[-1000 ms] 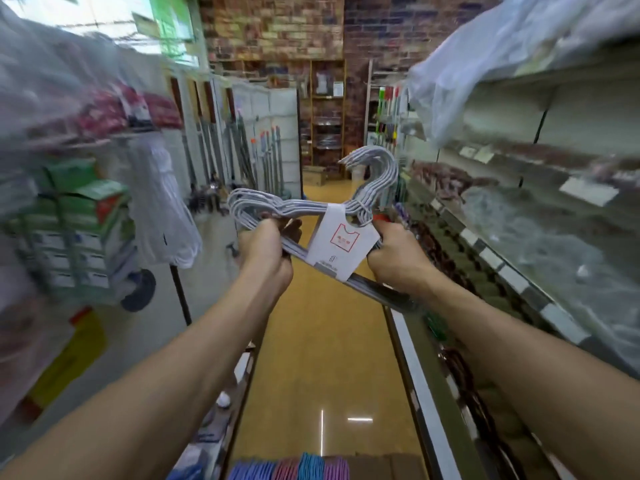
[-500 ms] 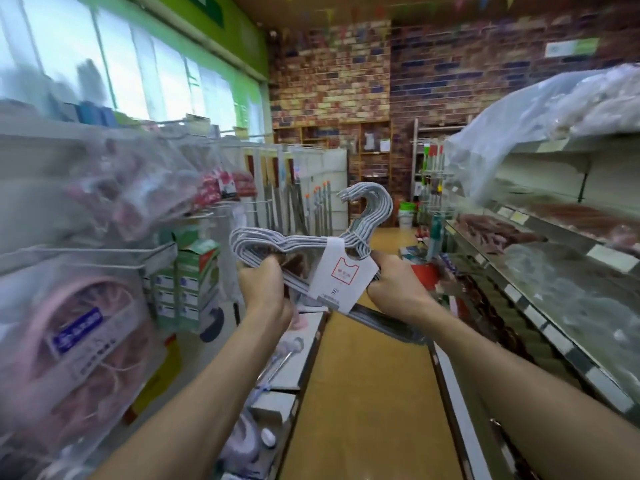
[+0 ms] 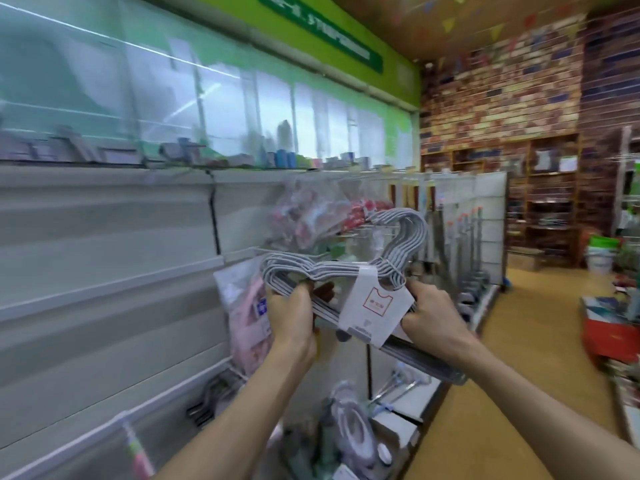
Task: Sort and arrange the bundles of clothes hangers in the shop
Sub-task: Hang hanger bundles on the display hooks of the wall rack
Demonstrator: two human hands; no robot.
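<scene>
A bundle of grey-white clothes hangers [image 3: 332, 270] is held up in front of me at chest height, hooks pointing up and right. A white card label [image 3: 372, 311] with a red mark wraps its middle. My left hand [image 3: 291, 315] grips the bundle's left shoulder end. My right hand [image 3: 431, 318] grips it just right of the label, below the hooks. The lower bar of the bundle runs down to the right past my right wrist.
A white slatted shelf wall [image 3: 110, 271] fills the left side, with bagged pink goods [image 3: 249, 306] hanging on it and packaged items on the low shelf [image 3: 349, 434]. The tan aisle floor [image 3: 540, 341] runs ahead to a brick wall. Red boxes [image 3: 609, 337] sit on the right.
My view has swung left from the aisle to the left shelf wall. Both hands keep the same grip on the hanger bundle, which stays in front of me.
</scene>
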